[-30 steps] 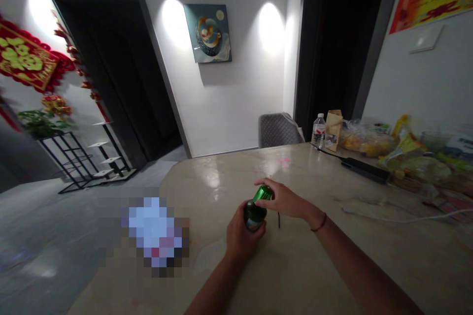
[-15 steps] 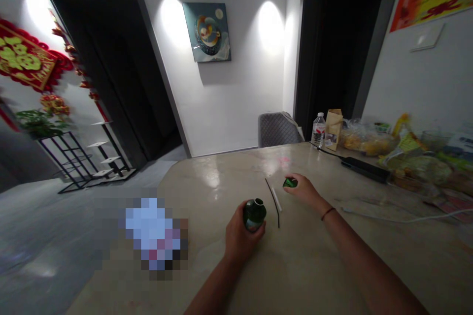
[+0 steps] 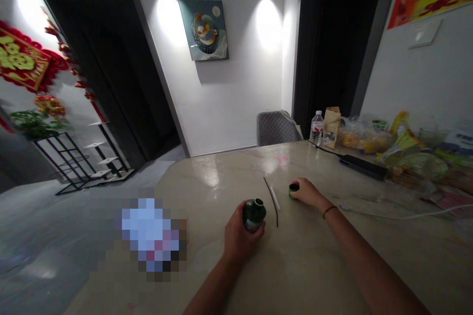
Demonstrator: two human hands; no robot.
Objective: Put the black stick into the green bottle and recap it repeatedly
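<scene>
My left hand [image 3: 239, 236] is wrapped round a dark green bottle [image 3: 253, 213] that stands upright on the beige table [image 3: 295, 266], its mouth uncovered. My right hand [image 3: 308, 193] rests on the table further right, fingers closed on the bottle's green cap [image 3: 293, 188], which sits at table level. Between the two hands lie a thin black straw [image 3: 271, 196] and a short white one [image 3: 275, 198].
A clear water bottle [image 3: 317, 129], a brown paper bag [image 3: 331, 127], a black power strip [image 3: 361, 166] and several plastic-wrapped food bags [image 3: 406, 157] line the table's right side. A white cable [image 3: 399, 215] runs across it. A grey chair [image 3: 277, 128] stands at the far edge.
My right hand took the green cap off the bottle, carried it right and lowered it to the table. The left hand kept holding the bottle still.
</scene>
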